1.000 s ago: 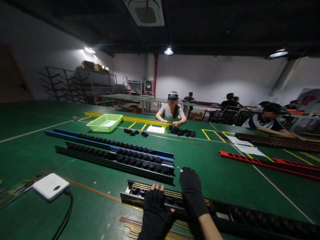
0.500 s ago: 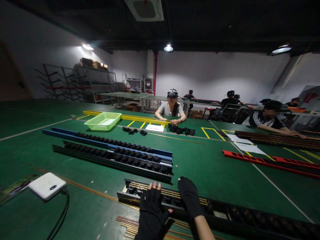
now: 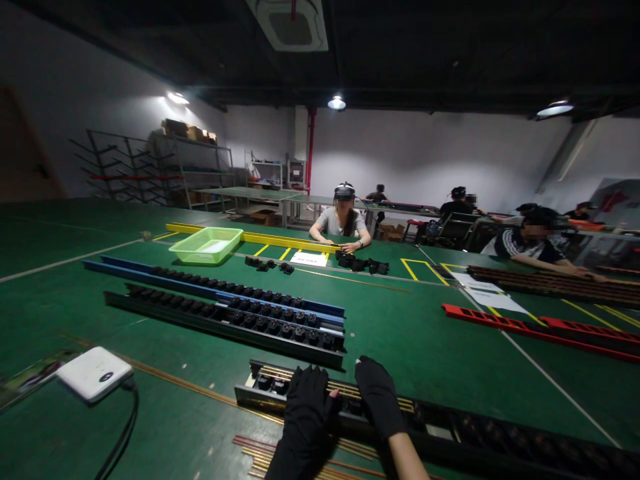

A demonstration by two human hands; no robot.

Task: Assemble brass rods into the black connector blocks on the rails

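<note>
A long black channel [image 3: 265,399] lies across the near part of the green table, with black blocks inside and brass rods [image 3: 350,387] along its top. Over its left part rests my left hand [image 3: 309,407] in a black fingerless glove, fingers side by side and pointing away, palm down on the rods. My right hand [image 3: 376,393], gloved too, bends over the rods a little further right; its fingertips are mostly hidden, so its grip cannot be made out. Loose brass and copper rods [image 3: 255,460] lie near my left wrist.
Blue rails [image 3: 125,267] and a black rail [image 3: 165,315] with black blocks lie beyond. A green basket [image 3: 207,245], yellow rail [image 3: 280,238] and red rails [image 3: 500,321] are farther off. A white device [image 3: 95,375] with a cable sits left. A person [image 3: 341,223] sits opposite.
My left hand has shifted slightly right along the channel, uncovering more black blocks at its left end, and its fingertips have bent down. My right hand has hardly moved.
</note>
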